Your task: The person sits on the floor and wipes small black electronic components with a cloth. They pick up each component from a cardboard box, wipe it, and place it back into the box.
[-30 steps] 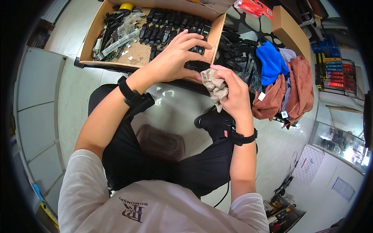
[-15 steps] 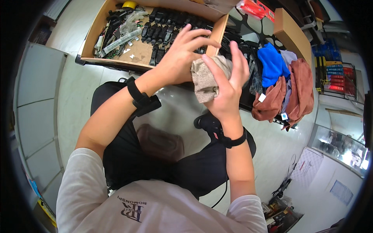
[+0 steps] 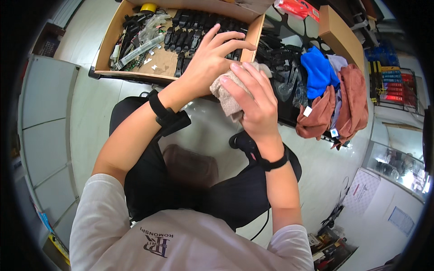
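A beige cloth (image 3: 228,98), crumpled and folded, is bunched in my right hand (image 3: 260,106), whose fingers curl over it. My left hand (image 3: 205,67) is beside it, fingers spread and stretched toward the upper right, its palm side against the cloth. The cloth hides the thumb of that hand. Both hands are above the near right corner of a shallow cardboard box (image 3: 167,71). Rows of small black devices (image 3: 187,38) lie in that box. A black strap with a dark block (image 3: 169,115) sits on my left wrist, and another strap (image 3: 273,162) on my right.
In the box's left part are clear plastic packs (image 3: 140,52) and a yellow roll (image 3: 149,7). Black parts (image 3: 271,54) lie right of the box. Farther right are a blue cloth (image 3: 316,72), brown cloths (image 3: 352,99) and a cardboard carton (image 3: 341,34). A white cabinet (image 3: 47,122) stands left.
My right hand has moved slightly left with the cloth, and its fingers have folded down closer over it. The left hand stays spread in nearly the same place.
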Motion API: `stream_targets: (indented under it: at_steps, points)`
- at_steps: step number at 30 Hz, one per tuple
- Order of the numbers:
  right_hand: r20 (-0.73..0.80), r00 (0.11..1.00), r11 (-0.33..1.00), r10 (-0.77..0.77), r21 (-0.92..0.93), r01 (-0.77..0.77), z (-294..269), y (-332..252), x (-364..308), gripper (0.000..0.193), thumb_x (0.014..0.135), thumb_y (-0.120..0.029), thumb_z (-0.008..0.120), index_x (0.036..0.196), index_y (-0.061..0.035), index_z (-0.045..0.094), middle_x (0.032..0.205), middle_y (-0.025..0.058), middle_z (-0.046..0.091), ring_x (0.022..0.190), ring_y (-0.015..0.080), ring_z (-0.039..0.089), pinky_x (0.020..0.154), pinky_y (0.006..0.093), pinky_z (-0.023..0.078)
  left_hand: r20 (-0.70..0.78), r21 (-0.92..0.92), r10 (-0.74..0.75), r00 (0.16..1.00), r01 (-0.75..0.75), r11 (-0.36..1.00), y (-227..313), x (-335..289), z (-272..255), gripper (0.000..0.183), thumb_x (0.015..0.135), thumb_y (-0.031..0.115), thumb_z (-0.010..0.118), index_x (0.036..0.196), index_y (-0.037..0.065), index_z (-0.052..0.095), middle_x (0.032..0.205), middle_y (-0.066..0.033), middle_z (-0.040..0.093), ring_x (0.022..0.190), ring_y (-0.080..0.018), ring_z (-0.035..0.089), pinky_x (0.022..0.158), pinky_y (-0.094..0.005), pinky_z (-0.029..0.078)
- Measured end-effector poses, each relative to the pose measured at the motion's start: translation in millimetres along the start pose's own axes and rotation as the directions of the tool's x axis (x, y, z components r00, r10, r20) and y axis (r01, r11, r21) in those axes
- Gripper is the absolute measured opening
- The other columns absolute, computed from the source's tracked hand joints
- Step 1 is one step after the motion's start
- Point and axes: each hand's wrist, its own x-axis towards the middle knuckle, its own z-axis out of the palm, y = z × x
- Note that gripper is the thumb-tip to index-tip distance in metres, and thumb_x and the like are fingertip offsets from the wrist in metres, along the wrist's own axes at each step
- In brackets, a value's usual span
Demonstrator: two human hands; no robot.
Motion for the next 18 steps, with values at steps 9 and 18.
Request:
stream_targets:
  at_steps: [9,18]
  points:
    - [0.016,0.997,0.997,0.078,0.008,-0.078,1,20,2,0.04,0.087,-0.005,0.074,0.125,-0.0114,0.083,0.136,0.0149,0.076,0.126,0.0366,0.072,0.109,0.048,0.059,-0.044,0.031,-0.08,0.996,0.082,0.996,1,-7,-5,0.031,0.075,0.02,0.087,0.106,0.015,0.088,0.147,-0.0017,0.072,0.149,-0.032,0.056,0.131,-0.0642,0.031]
    - [0.015,0.967,0.96,0.254,-0.124,-0.25,-3,48,-10,0.049,0.083,0.004,0.072,0.128,-0.0118,0.081,0.133,0.0145,0.077,0.12,0.0376,0.073,0.106,0.0468,0.059,-0.121,-0.025,-0.032,0.992,0.029,0.999,1,1,-8,0.043,0.069,0.009,0.093,0.111,0.018,0.087,0.145,-0.0038,0.072,0.146,-0.0326,0.06,0.13,-0.0602,0.036]
